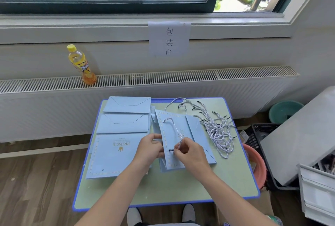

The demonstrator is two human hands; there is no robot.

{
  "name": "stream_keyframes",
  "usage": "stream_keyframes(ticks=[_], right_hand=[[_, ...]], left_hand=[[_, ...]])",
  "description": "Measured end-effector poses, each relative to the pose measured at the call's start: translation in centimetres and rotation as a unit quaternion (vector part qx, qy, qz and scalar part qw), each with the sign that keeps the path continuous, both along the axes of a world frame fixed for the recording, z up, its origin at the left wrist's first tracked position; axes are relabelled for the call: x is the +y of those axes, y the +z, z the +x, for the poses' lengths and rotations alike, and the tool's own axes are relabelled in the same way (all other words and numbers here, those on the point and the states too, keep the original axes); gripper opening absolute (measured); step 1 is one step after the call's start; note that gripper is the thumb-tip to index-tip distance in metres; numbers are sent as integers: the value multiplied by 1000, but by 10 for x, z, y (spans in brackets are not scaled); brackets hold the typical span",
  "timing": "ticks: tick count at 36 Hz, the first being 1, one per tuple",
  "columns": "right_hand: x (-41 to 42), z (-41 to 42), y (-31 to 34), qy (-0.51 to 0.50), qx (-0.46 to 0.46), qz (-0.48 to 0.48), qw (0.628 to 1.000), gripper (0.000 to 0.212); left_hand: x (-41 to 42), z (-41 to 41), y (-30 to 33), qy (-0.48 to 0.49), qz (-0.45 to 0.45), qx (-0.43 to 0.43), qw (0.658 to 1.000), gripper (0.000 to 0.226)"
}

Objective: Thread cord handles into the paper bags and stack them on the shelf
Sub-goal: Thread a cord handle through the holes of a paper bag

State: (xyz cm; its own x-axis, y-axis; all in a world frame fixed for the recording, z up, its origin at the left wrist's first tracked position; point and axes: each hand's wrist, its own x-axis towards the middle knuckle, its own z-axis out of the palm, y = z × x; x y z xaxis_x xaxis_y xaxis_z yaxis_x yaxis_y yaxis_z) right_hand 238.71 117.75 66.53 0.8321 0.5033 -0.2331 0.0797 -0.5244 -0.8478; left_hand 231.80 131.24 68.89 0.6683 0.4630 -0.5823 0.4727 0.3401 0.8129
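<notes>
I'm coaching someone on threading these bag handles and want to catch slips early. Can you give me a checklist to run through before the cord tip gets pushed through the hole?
1. Bag steadied: the left hand grips the edge of the light blue bag. Ok.
2. Cord held near its end: the right hand pinches the twisted cord just behind the black tip. Ok.
3. Tip lined up with the punched hole: the tip lies on the bag's top band, but the hole itself is hidden. Cannot tell.
4. Cord's other end already threaded: it loops over the bag, end unclear. Cannot tell.
5. More cords within reach: the loose pile lies just right of the bag. Ok.
</notes>
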Motion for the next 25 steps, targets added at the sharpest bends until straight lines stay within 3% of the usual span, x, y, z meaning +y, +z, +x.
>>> stream_keyframes(ticks=[16,25], right_hand=[[5,3,4,3,-9,-1,1000,25],[7,16,4,-39,85,-2,996,13]], left_hand=[[-2,2,-2,-25,23,-29,999,35],[-8,9,-1,-57,81,-59,993,30]])
